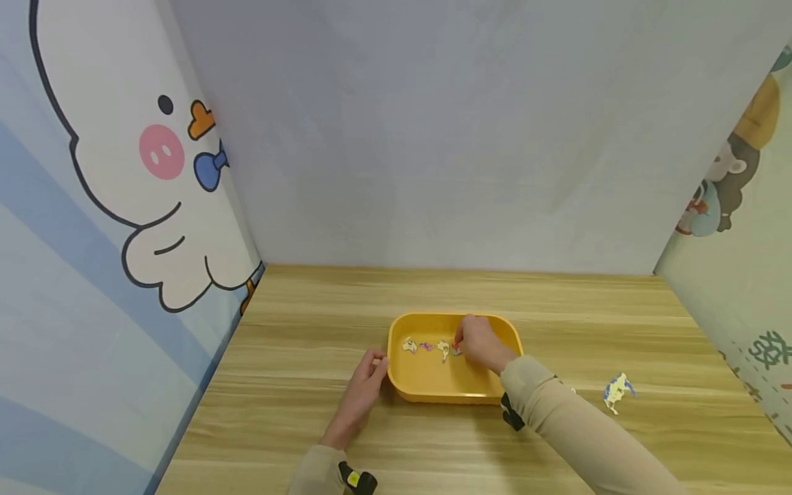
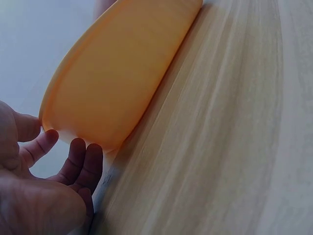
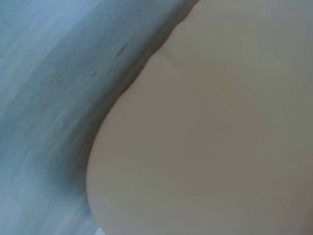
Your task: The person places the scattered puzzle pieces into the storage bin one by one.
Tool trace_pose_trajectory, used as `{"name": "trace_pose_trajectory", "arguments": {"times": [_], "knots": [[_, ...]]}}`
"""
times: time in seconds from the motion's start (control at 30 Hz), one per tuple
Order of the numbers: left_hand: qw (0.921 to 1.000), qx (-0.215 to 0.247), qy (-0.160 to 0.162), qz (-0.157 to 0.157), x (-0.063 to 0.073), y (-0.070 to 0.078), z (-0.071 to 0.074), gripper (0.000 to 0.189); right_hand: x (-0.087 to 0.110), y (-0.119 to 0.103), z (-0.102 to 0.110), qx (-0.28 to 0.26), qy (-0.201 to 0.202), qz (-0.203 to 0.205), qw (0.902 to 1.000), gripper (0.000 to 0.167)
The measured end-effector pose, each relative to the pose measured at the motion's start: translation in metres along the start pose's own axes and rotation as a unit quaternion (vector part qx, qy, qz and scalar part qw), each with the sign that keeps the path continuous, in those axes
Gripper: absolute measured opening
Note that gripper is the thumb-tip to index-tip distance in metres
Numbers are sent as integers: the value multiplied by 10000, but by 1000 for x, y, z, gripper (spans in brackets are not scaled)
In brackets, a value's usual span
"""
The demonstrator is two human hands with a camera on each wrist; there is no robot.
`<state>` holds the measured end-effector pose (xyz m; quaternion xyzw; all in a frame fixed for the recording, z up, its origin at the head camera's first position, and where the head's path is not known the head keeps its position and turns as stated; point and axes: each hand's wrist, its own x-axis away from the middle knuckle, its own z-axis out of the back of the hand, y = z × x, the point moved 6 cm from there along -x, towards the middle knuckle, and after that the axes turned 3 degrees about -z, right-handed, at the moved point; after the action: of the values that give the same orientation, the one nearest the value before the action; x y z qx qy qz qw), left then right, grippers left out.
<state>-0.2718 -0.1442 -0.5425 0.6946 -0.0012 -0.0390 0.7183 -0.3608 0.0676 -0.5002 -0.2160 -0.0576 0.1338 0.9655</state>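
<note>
A yellow-orange tray [image 1: 427, 399] rests on the wooden table, and its outer wall [image 2: 112, 78] fills much of the left wrist view. My left hand [image 1: 365, 381] holds the tray's left end, thumb and forefinger at the rim, the other fingers near the wall. Inside the tray, my right hand [image 1: 481, 340] reaches down with curled fingers and pinches a small red and grey piece [image 1: 456, 349] near the floor. To its left lie a cream piece [image 1: 443, 349], a pink-purple piece [image 1: 426, 346] and another cream piece [image 1: 410, 346] in a row. The right fingertips are partly hidden.
A larger cream and blue cut-out piece [image 1: 617, 392] lies on the table [image 1: 297, 316] to the right of the tray. Beside the right sleeve [image 1: 575, 419], a small pale bit [image 1: 573, 390] peeks out. A grey-white curtain [image 1: 433, 137] hangs behind the table.
</note>
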Motion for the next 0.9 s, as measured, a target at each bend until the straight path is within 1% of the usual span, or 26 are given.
{"name": "trace_pose_trajectory", "arguments": {"times": [0.1, 0.23, 0.33, 0.43, 0.63, 0.77, 0.9], "knots": [[10000, -40, -37, 0, 0, -1, -2, 22, 1, 4, 0, -25, -2, -97, 9999, 12], [9999, -89, -67, 67, -2, -3, -4, 23, 3, 7, 3, -55, 79, -112, 9999, 15], [9999, -91, -39, 94, -3, -3, -4, 23, 5, 8, 6, 5, 123, -105, 9999, 14], [9999, -104, 1, 105, -3, -4, -2, 21, 7, 8, 10, 14, 73, -176, 9998, 11], [9998, -69, -11, 162, -2, -4, -1, 23, 11, 9, 18, -65, 8, -249, 9997, 17], [9997, -78, -7, 239, -4, -7, -1, 24, 15, 10, 23, -90, 79, -208, 9997, 17], [9995, -103, -18, 294, -6, -10, 0, 25, 22, 10, 32, -257, 199, -206, 9993, 12]]}}
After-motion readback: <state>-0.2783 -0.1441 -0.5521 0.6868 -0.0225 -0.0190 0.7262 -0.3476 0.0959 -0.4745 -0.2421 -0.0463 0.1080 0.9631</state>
